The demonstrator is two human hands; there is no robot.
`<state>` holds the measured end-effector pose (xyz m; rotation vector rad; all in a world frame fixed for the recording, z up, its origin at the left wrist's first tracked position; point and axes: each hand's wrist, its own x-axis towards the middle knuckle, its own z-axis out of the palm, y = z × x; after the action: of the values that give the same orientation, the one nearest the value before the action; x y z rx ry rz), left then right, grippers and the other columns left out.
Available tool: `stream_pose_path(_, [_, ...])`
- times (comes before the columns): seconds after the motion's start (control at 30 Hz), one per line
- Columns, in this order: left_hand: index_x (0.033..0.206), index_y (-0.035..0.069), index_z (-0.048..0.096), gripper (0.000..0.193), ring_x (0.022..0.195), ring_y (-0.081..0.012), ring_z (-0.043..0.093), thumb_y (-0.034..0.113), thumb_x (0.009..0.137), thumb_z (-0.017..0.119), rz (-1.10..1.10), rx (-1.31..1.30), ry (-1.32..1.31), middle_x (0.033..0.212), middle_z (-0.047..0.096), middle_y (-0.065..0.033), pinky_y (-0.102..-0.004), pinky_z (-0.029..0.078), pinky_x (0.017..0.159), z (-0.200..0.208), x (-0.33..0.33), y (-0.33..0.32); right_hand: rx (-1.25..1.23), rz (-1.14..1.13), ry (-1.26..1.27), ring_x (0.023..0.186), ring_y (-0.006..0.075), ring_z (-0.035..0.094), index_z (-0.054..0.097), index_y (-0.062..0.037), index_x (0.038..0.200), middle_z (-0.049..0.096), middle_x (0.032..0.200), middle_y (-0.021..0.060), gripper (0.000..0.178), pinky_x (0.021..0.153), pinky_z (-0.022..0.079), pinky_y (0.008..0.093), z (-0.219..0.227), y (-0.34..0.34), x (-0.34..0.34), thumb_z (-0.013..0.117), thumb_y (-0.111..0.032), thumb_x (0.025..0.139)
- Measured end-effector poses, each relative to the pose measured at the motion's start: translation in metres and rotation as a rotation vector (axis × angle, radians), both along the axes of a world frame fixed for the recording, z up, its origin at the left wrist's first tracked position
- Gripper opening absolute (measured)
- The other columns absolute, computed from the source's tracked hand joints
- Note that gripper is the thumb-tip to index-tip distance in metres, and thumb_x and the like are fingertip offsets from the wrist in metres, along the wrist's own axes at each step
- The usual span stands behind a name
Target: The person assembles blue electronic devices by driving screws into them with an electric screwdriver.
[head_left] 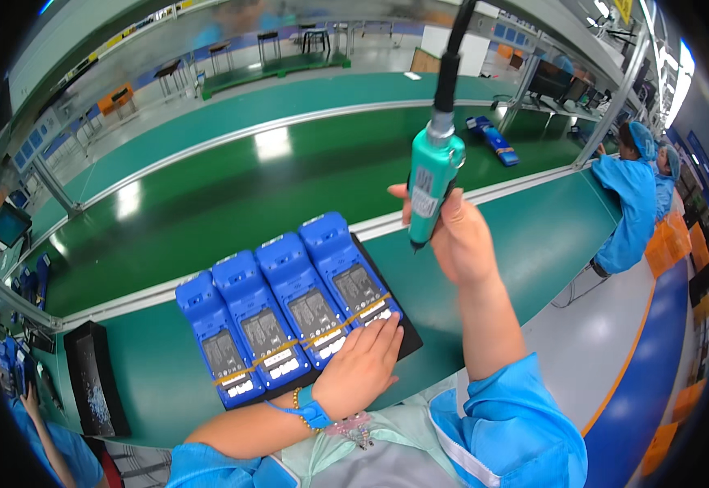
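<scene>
My right hand (467, 244) is raised at the right, its fingers wrapped round a teal electric screwdriver (428, 183). The tool hangs upright from a black cable, tip down, above the bench and apart from the devices. Four blue handheld terminals (245, 285) lie side by side, backs up, on a black pad (411, 341). Each shows a dark battery with white labels, and a yellow-brown band (277, 355) runs across them. My left hand (358, 362), with a blue wrist strap (314, 409), lies flat with fingers stretched over the lower end of the rightmost terminal.
A black tray (78, 358) of small screws stands at the left on the green bench (151, 350). Beyond a metal rail runs a green conveyor belt (232, 195), with blue devices (493, 141) on it. Co-workers in blue (627, 191) sit at right; another person's arm (41, 427) shows at lower left.
</scene>
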<state>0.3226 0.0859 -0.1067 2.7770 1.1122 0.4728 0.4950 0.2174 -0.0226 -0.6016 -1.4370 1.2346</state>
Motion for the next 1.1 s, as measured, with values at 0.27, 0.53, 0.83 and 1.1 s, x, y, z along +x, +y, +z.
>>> stream_pose_path(0.27, [0.134,-0.008,0.051,0.075,0.133,-0.0336,0.042,0.031,0.076,0.078,0.011,-0.012,0.022,0.150,0.039,-0.0232,-0.0415,0.038,0.109,-0.002,-0.002,0.000,0.023,0.189,-0.061,0.080,0.0139,0.060,0.056,-0.0001,0.108,0.059,0.086,0.0056,0.065,0.073,0.049,0.0286,0.001,-0.003,0.007,0.053,-0.063,0.093])
stream_pose_path(0.53, [0.135,-0.007,0.051,0.076,0.137,-0.0341,0.039,0.033,0.076,0.078,0.004,-0.047,0.011,0.151,0.038,-0.0228,-0.0419,0.036,0.110,-0.004,-0.002,0.000,-0.040,0.150,0.196,0.064,0.0131,0.052,0.057,0.0004,0.096,0.057,0.074,0.0062,0.084,0.058,0.043,0.0275,-0.025,-0.002,-0.009,0.024,-0.077,0.094])
stream_pose_path(0.83, [0.135,-0.004,0.052,0.077,0.141,-0.0406,0.033,0.041,0.077,0.076,0.009,-0.090,0.016,0.151,0.036,-0.0241,-0.0480,0.029,0.116,0.000,-0.005,0.008,-0.030,0.292,0.338,0.061,0.0149,0.057,0.059,0.0024,0.093,0.060,0.072,0.0073,0.092,0.055,0.046,0.0265,-0.040,0.000,-0.013,0.037,-0.086,0.084])
stream_pose_path(1.1, [0.135,-0.006,0.052,0.076,0.143,-0.0448,0.028,0.041,0.079,0.075,-0.021,-0.152,0.016,0.152,0.034,-0.0257,-0.0511,0.028,0.117,-0.001,-0.006,0.011,-0.086,0.311,0.345,0.062,0.0161,0.058,0.058,0.0020,0.095,0.061,0.074,0.0084,0.097,0.056,0.047,0.0279,-0.039,0.003,-0.017,0.041,-0.092,0.075])
